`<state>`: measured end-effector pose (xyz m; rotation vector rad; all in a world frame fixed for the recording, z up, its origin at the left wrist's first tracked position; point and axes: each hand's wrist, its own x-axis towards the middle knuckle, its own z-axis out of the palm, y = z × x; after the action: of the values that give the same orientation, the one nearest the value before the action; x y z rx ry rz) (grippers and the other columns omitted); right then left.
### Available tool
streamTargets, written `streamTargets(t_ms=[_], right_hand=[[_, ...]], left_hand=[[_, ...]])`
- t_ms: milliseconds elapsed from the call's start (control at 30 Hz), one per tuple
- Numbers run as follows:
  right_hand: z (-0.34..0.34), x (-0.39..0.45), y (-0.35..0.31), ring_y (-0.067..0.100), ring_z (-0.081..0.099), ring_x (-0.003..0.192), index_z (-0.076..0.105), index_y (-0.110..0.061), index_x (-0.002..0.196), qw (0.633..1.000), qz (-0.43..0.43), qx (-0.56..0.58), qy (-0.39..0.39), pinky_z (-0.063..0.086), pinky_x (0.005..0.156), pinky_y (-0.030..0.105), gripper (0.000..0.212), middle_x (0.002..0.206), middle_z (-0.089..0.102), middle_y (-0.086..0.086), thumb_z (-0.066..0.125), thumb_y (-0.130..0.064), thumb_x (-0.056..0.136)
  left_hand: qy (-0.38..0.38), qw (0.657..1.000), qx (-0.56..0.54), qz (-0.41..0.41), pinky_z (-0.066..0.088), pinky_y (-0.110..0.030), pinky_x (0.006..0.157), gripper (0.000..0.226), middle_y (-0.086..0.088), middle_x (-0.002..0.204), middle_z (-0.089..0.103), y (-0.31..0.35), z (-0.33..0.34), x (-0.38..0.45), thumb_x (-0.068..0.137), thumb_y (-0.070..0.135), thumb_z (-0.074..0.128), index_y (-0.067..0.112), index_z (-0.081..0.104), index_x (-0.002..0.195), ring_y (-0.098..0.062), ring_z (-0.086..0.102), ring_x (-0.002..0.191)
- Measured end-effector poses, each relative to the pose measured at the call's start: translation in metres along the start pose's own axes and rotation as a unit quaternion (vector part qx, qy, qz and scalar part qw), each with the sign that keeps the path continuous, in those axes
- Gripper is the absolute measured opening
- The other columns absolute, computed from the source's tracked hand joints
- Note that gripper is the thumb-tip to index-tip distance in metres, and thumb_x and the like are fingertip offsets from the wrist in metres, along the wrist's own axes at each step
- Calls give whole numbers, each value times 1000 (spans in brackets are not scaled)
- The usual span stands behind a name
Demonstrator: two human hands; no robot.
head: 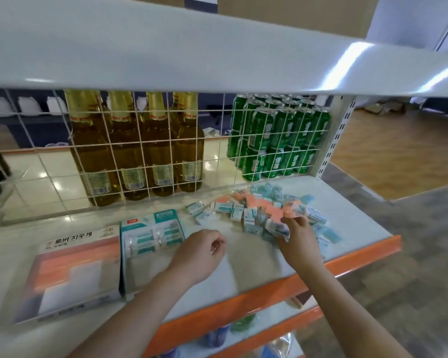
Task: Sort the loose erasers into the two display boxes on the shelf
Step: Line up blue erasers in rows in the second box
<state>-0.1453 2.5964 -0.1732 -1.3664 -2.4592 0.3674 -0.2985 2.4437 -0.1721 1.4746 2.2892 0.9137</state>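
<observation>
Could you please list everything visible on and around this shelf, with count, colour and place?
loose erasers: a pile, too many to count, teal-and-white and orange, right part of the shelf
orange display box: one, orange and white, shelf's left end
teal display box: one, teal and white, right of the orange box, some erasers inside
bottles: several, amber with gold necks, behind the wire grid
cans: many, green, stacked behind the grid, right
shelf: white top, orange front edge
left hand: fingers curled, apparently holding nothing, mid-shelf
right hand: pinching erasers at the pile
</observation>
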Motion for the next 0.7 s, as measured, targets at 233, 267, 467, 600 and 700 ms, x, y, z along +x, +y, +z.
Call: streamTargets(t_ms=[233, 267, 467, 600, 700], right_hand=[[3, 14, 11, 33, 47, 114, 46, -12, 132, 998, 46, -18, -47, 42, 93, 39, 44, 133, 44, 14, 52, -20, 89], [2, 15, 11, 32, 48, 112, 50, -11, 128, 998, 46, -19, -48, 43, 93, 38, 40, 131, 46, 14, 52, -20, 89], [3, 17, 9, 27, 52, 104, 55, -10, 120, 998, 19, 60, -24, 44, 90, 34, 33, 124, 51, 11, 57, -15, 87], [3, 14, 1, 15, 48, 88, 58, -11, 114, 991, -42, 127, -4, 40, 75, 24, 29, 113, 53, 5, 62, -14, 86], [3, 9, -10, 13, 49, 86, 61, -9, 112, 979, -99, 177, 15, 43, 78, 21, 30, 103, 51, 0, 67, -11, 82]], left_hand=[[-36, 999, 0, 3, 46, -25, 84, 22, 5, 103, 61, 6, 6, 4, 92, 25, 50, 19, 63, 108, -9, 54, 89], [-39, 999, 3, 1, 46, -25, 84, 22, 6, 103, 61, 5, 6, 4, 92, 25, 50, 20, 63, 109, -9, 54, 89], [-33, 999, -1, -18, 47, -25, 85, 21, 10, 97, 57, -1, 6, 6, 92, 23, 50, 20, 63, 108, -8, 56, 93], [-14, 999, -17, -33, 47, -27, 87, 23, 7, 100, 61, -4, 7, 6, 91, 22, 52, 19, 62, 111, -9, 57, 94], [2, 998, -42, -47, 48, -27, 86, 26, 5, 100, 60, -4, 8, 5, 91, 23, 52, 18, 59, 115, -11, 58, 93]])
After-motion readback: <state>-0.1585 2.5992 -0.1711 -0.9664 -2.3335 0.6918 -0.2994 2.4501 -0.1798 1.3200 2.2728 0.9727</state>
